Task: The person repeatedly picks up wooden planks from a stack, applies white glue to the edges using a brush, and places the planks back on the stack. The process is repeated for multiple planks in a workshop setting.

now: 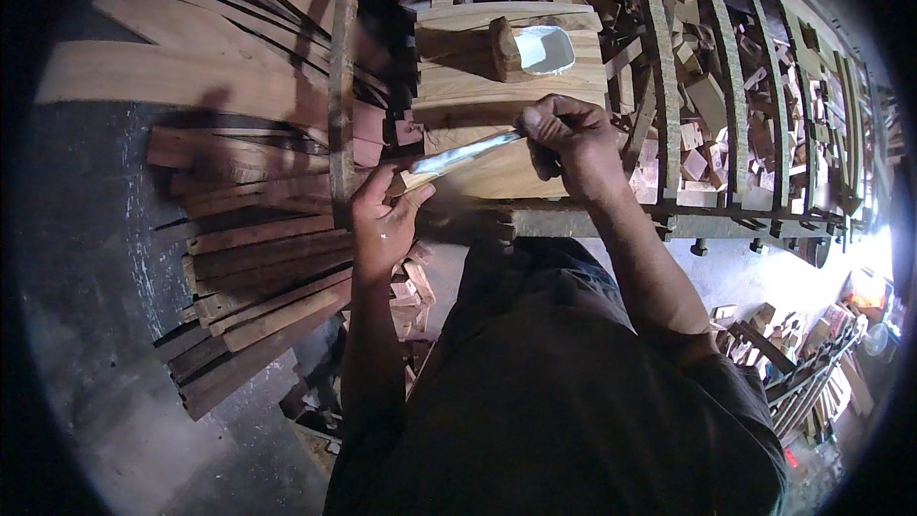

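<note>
The grey floor [105,344] fills the picture from seven to ten o'clock, and on it lie long pale boards [181,76] at eleven o'clock and a fanned heap of darker wooden slats [258,287] at nine o'clock, just beside the person's left forearm. At twelve o'clock stands the desk [497,86], a stack of curved wooden planks, with a narrow upright strip of wood [341,86] along its left side. From one to three o'clock curved wooden ribs [726,76] arch over a pile of small wood offcuts [697,153]. On the desk top, toward twelve o'clock, sits a wooden mallet [506,48] touching a small white dish [546,48]. Near the centre the right hand [573,139] is closed in a fist around one end of a long metal blade [458,158], which slants down to the left across the front plank of the desk. The left hand [382,220] lies at the blade's lower end, at about ten o'clock from the centre, its fingers wrapped around the pale wooden handle there. The blade appears to rest on the plank between the two hands, though its edge is blurred.
</note>
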A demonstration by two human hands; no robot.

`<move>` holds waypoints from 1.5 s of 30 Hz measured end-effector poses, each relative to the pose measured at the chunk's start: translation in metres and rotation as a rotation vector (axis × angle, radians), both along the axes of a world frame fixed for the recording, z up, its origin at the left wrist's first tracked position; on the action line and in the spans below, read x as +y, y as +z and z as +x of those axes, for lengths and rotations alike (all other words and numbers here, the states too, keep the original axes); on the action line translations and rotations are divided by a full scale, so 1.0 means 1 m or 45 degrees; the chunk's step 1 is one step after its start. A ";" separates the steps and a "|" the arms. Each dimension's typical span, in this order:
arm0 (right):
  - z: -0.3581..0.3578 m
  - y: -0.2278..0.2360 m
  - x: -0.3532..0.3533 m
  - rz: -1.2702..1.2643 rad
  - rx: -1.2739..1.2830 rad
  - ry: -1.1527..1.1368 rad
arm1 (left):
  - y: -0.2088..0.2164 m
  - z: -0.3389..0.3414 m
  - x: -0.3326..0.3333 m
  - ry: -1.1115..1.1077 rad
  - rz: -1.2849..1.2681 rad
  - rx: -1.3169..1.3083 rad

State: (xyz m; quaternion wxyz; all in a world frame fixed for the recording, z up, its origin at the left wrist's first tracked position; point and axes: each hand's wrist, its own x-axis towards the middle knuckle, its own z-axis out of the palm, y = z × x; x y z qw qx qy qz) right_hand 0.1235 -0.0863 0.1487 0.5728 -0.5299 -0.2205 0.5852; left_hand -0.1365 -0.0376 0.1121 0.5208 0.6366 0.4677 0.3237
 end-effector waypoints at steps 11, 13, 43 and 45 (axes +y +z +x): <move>0.025 -0.016 -0.002 -0.070 -0.355 0.062 | 0.006 0.005 -0.010 0.030 0.079 0.005; 0.034 -0.022 -0.003 -0.081 -0.379 0.039 | 0.006 0.005 -0.009 0.012 0.076 0.047; 0.148 -0.207 -0.028 -0.361 -0.975 -0.451 | 0.011 0.002 -0.018 0.027 0.067 0.181; 0.159 -0.221 -0.035 -0.263 -1.097 -0.469 | 0.011 0.002 -0.019 0.014 0.084 0.185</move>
